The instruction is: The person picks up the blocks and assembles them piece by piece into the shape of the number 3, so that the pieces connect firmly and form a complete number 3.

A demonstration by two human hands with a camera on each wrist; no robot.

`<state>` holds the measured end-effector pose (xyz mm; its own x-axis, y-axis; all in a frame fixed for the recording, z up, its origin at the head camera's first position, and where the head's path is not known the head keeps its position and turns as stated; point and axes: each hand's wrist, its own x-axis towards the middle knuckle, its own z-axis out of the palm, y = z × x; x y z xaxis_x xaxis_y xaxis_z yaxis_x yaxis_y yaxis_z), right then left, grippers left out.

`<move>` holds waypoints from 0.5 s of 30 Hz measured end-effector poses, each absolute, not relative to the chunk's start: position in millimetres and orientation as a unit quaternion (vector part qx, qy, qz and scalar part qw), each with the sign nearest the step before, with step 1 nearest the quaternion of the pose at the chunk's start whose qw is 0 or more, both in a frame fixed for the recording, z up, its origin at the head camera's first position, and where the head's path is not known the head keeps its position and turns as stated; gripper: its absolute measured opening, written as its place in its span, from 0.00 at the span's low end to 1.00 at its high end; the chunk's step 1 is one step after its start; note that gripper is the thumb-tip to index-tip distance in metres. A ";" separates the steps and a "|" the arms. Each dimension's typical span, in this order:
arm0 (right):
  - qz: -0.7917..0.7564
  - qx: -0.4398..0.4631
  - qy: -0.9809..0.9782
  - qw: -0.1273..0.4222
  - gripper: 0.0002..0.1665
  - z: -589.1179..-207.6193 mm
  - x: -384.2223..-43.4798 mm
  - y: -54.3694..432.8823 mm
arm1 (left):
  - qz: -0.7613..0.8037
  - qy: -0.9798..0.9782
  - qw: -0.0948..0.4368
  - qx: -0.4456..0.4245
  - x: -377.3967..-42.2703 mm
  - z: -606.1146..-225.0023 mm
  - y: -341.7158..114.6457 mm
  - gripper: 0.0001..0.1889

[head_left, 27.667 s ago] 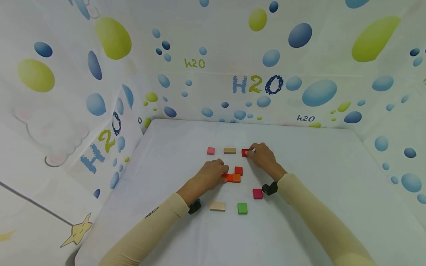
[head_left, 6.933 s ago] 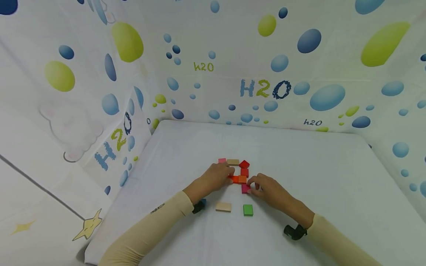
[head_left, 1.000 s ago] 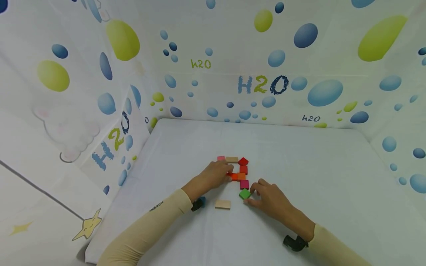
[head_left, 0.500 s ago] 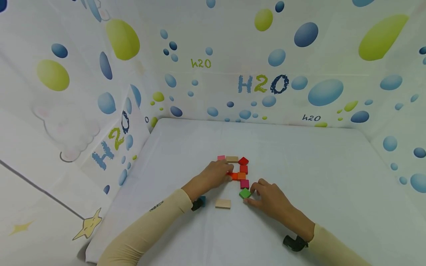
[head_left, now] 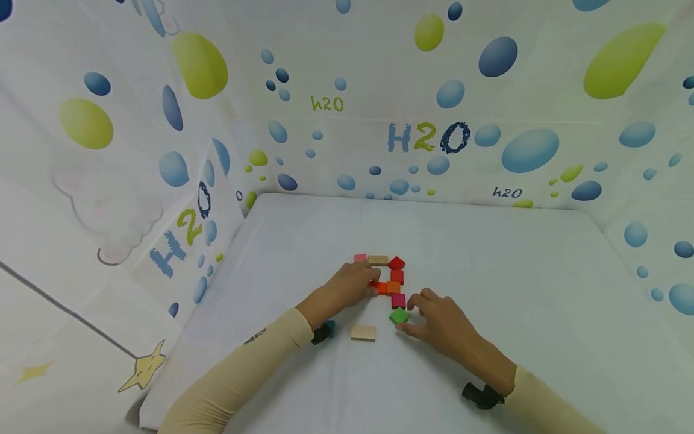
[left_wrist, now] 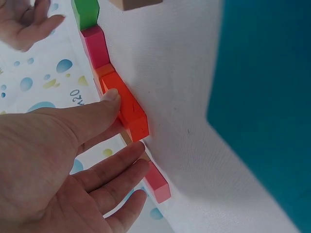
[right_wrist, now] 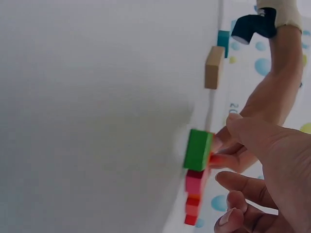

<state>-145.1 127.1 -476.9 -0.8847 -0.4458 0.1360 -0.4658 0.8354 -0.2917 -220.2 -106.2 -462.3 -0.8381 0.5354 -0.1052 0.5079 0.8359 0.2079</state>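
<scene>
My left hand (head_left: pixel 349 286) pinches an orange-red block (left_wrist: pixel 130 109), its thumb on the near face and the index finger mostly hidden behind. An orange block (head_left: pixel 393 287) adjoins that block's right end. Below it come a crimson block (head_left: pixel 398 301) and a green block (head_left: pixel 399 316), turned cornerwise; above it lie a red block (head_left: pixel 397 276) and a pointed-looking red block (head_left: pixel 397 263). My right hand (head_left: pixel 441 328) is beside the green block, thumb and fingers spread, and a gap shows between them and the block in the right wrist view.
A wooden block (head_left: pixel 378 260) and a pink block (head_left: pixel 360 258) lie left of the top red block. Nearer the person lie another wooden block (head_left: pixel 363 333) and a blue block (head_left: pixel 330 327), partly hidden by the left wrist camera. White cloth (head_left: pixel 520 259) covers the table.
Since the oldest frame, the top red, crimson and green blocks have joined the column, and the pink and wooden blocks sit closer in. Over the last second the green block has turned slightly.
</scene>
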 end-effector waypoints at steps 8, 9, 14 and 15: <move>0.143 0.290 -0.946 -0.006 0.27 -464.4 -139.9 102.0 | 0.089 0.954 0.075 0.278 -219.7 -461.7 -107.9 0.11; 0.142 0.297 -0.944 -0.008 0.27 -465.4 -139.6 98.8 | 0.090 0.953 0.074 0.278 -219.8 -461.9 -107.8 0.11; 0.128 0.317 -0.940 -0.026 0.27 -469.0 -138.7 83.5 | 0.091 0.953 0.071 0.279 -219.9 -461.3 -107.3 0.10; 0.122 0.320 -0.939 -0.029 0.27 -469.6 -138.7 81.0 | 0.091 0.953 0.071 0.279 -220.0 -461.4 -107.3 0.10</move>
<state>-138.7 81.0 -469.6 -0.7930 -0.6087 0.0244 -0.5948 0.7649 -0.2474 -220.0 -107.3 -461.4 -0.8339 0.5456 -0.0839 0.5199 0.8273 0.2127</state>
